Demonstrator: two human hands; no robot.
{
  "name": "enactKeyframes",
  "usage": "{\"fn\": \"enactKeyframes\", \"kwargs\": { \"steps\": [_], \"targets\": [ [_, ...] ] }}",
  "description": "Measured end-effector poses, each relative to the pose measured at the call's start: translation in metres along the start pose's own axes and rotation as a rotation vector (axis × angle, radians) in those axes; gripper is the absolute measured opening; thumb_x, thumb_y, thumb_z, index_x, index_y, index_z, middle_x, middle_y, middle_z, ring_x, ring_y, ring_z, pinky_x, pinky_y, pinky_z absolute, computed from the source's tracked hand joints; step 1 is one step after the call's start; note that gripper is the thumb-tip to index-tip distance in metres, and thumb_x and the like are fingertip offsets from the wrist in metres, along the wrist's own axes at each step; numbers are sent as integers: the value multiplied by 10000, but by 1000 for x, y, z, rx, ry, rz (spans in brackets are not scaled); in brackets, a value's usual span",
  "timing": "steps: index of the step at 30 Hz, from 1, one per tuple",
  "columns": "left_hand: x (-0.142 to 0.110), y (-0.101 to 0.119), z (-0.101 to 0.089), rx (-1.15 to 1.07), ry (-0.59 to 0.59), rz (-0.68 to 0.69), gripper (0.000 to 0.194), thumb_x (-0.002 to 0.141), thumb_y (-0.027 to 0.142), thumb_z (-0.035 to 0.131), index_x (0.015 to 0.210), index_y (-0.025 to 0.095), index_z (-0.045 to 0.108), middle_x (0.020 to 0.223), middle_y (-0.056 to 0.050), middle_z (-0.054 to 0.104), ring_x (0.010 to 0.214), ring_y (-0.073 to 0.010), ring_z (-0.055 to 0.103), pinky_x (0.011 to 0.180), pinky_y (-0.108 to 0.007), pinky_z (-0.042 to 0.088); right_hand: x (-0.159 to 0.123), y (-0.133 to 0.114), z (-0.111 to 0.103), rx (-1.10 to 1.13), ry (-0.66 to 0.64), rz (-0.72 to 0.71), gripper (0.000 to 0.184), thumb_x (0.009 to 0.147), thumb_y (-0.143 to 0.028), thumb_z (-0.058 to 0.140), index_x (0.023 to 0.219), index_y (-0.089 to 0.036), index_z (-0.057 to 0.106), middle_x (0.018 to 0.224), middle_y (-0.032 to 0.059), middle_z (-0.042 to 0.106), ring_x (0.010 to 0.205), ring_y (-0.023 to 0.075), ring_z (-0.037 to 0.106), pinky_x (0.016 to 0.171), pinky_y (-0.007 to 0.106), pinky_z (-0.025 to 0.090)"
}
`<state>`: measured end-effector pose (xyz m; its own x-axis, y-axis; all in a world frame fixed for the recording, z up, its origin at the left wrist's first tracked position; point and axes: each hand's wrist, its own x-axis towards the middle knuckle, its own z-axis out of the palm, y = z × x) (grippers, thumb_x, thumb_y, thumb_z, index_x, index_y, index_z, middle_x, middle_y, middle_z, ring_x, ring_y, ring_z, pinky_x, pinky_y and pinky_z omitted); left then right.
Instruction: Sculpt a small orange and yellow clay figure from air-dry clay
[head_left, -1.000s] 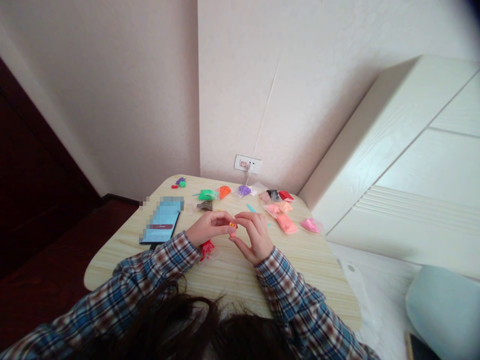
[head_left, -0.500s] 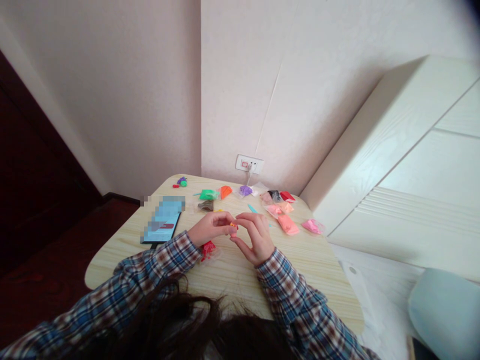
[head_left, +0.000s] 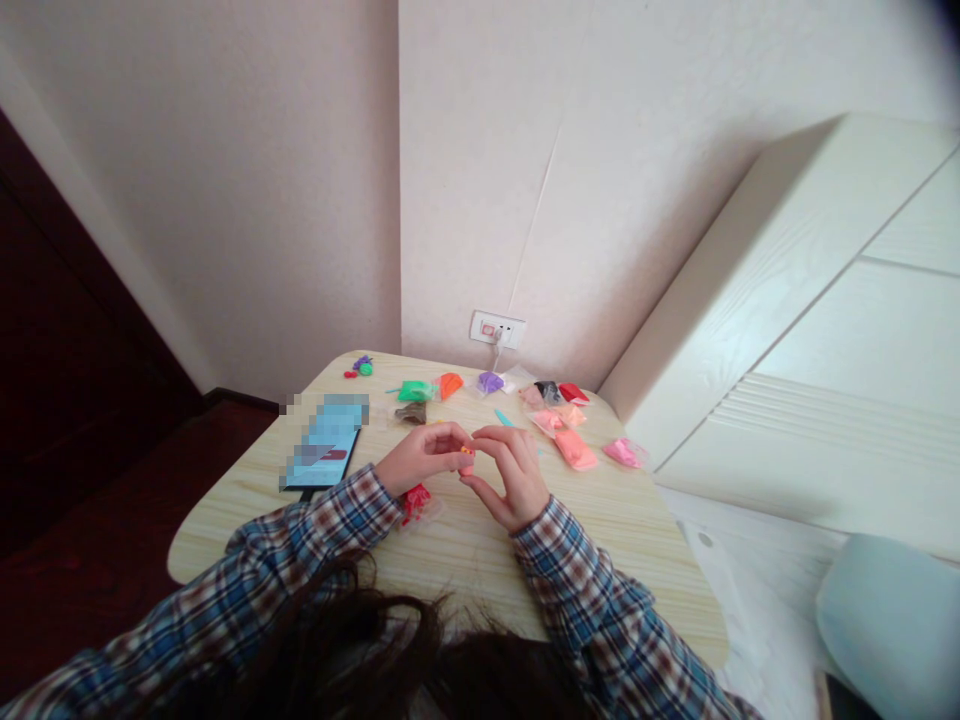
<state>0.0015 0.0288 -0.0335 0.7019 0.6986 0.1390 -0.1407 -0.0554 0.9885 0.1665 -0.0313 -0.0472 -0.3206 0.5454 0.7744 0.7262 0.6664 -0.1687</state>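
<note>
A small pinkish-orange clay piece with yellow and red bits on it is held above the table. My left hand pinches it between thumb and fingers, from the left. From the other side my right hand curls around it, the fingertips at its top and the thumb below. Under my left wrist lies an open plastic bag of red clay. Part of the piece is covered by my fingers, so its full shape is hidden.
A phone or tablet lies on the table's left. Along the back are bags of green clay, orange clay and purple clay. Pink clay bags lie at right, near a light-blue tool. Small clay bits sit back left.
The view has shifted very slightly. Both hands stay around the clay piece, which has turned a little between the fingers.
</note>
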Motion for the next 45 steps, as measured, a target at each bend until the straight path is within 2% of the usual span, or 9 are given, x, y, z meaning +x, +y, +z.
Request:
{"fn": "enactKeyframes", "kwargs": {
  "steps": [7,16,21,30,35,45],
  "targets": [
    [0,-2,-2,47,14,23,224,699,291,694,772,118,572,668,13,611,649,-99,561,677,-239,437,-2,2,0,7,-27,11,346,807,-337,576,1105,-177,503,1058,97,584,991,224,517,827,382,408],
    [1,-3,-5,44,-49,59,208,760,288,640,857,105,621,689,-4,624,690,-111,572,737,-268,458,0,1,0,-10,-7,20,309,822,-322,554,1094,-184,508,1046,90,586,975,215,518,823,375,405],
    [0,-3,-5,50,-46,68,215,763,294,630,866,105,627,692,-14,628,696,-121,574,713,-267,460,0,1,0,-14,-10,29,319,818,-330,561,1092,-176,510,1044,94,587,972,215,514,823,373,405],
    [0,-1,-2,18,1,35,257,733,289,656,898,116,561,695,-1,621,677,-120,578,711,-279,456,0,2,0,-25,-5,39,309,826,-351,552,1087,-189,521,1047,84,588,977,209,516,826,365,401],
    [1,-1,-3,35,-11,44,236,741,299,646,844,120,532,673,4,616,646,-106,563,669,-257,445,-1,2,1,-33,7,33,325,819,-355,562,1086,-173,522,1046,92,590,983,212,511,832,366,392],
    [3,-1,-4,46,48,20,267,703,320,672,804,138,505,674,23,585,632,-104,550,632,-250,438,-1,3,4,-18,18,55,329,829,-386,540,1084,-178,520,1046,86,591,977,208,509,826,360,386]
  ]
}}
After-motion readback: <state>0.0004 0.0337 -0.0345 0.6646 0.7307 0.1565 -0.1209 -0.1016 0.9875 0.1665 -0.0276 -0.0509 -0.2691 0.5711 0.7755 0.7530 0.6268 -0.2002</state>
